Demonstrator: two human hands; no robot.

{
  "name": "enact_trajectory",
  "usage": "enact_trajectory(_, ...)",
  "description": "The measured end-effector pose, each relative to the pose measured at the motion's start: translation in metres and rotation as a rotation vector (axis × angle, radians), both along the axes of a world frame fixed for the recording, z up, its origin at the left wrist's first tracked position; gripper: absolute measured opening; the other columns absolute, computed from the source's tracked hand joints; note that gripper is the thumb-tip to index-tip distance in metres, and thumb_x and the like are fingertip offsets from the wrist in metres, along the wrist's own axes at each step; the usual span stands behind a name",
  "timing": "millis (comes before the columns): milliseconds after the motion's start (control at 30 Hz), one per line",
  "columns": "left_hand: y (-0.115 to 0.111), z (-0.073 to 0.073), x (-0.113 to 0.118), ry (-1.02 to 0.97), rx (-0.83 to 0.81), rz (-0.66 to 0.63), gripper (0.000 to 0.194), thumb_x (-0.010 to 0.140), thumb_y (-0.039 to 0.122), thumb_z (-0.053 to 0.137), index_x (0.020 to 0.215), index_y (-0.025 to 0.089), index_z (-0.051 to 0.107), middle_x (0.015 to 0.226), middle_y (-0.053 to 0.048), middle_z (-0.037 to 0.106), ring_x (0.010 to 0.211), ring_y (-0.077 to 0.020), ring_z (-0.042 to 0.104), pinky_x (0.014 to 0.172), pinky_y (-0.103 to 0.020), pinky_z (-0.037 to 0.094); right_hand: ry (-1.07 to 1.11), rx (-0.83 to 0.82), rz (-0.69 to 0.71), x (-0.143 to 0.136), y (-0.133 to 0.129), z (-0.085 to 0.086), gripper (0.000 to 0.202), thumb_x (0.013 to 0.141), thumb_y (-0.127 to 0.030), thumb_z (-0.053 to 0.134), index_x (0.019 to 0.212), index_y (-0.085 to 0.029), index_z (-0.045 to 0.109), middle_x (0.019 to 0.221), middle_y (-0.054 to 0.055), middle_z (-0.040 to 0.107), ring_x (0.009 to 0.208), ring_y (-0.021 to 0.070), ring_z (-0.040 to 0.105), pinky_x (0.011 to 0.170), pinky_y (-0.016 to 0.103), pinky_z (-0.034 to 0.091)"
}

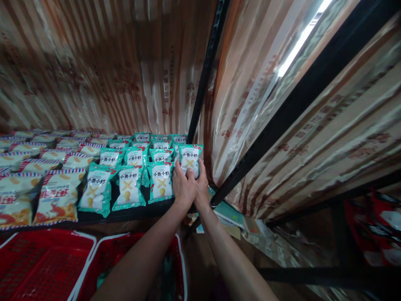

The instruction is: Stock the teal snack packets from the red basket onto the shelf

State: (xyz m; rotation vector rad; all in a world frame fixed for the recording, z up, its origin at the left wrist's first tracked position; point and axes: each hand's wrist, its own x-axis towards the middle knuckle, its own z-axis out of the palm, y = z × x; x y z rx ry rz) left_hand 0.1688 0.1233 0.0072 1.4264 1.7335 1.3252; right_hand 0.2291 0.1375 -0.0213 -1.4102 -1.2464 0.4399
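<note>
Both my hands are on one teal-and-white snack bag (189, 158) at the right end of a shelf row. My left hand (183, 184) grips its left side and lower front, and my right hand (201, 179) wraps its right side. The bag stands upright, its printed front facing me, and my fingers hide its bottom. Just left of it, similar teal bags (161, 180) stand in rows. Whether the held bag touches the shelf cannot be seen.
Striped-edge snack bags (59, 194) fill the shelf's left part. Below sit two red baskets (50, 263), the right one with some teal items inside. A black upright post (208, 71) and a slanting black bar (282, 113) stand close to my right. Wrinkled printed sheeting (125, 62) hangs behind.
</note>
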Motion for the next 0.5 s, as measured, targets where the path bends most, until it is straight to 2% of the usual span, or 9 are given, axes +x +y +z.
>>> enact_trajectory(233, 0.019, -0.015, 0.013, 0.027, 0.026, 0.045, 0.051, 0.086, 0.025, 0.036, 0.133, 0.007, 0.035, 0.138, -0.022, 0.046, 0.130, -0.0259, 0.043, 0.107, -0.041, 0.034, -0.021, 0.022, 0.014, 0.007, 0.017, -0.014, 0.056, 0.077, -0.035, 0.052, 0.131, -0.018, 0.049, 0.129, 0.012, 0.058, 0.113, 0.0268, 0.056, 0.097, 0.041, 0.043)
enact_trajectory(367, 0.021, -0.016, 0.018, 0.038, 0.039, 0.085, 0.052, 0.084, 0.026, 0.039, 0.133, 0.007, 0.034, 0.137, -0.023, 0.045, 0.131, -0.0282, 0.040, 0.108, -0.045, 0.032, -0.052, 0.006, 0.065, 0.010, 0.022, -0.020, 0.056, 0.077, -0.030, 0.051, 0.131, -0.015, 0.049, 0.129, 0.013, 0.058, 0.111, 0.0261, 0.058, 0.096, 0.040, 0.044)
enact_trajectory(500, 0.022, -0.013, 0.019, 0.047, 0.037, 0.106, 0.056, 0.080, 0.023, 0.044, 0.133, 0.006, 0.034, 0.135, -0.024, 0.046, 0.132, -0.0292, 0.038, 0.107, -0.045, 0.032, -0.057, -0.006, 0.047, 0.012, 0.024, -0.021, 0.054, 0.075, -0.027, 0.052, 0.129, -0.017, 0.051, 0.126, 0.012, 0.061, 0.108, 0.0250, 0.060, 0.095, 0.038, 0.045)
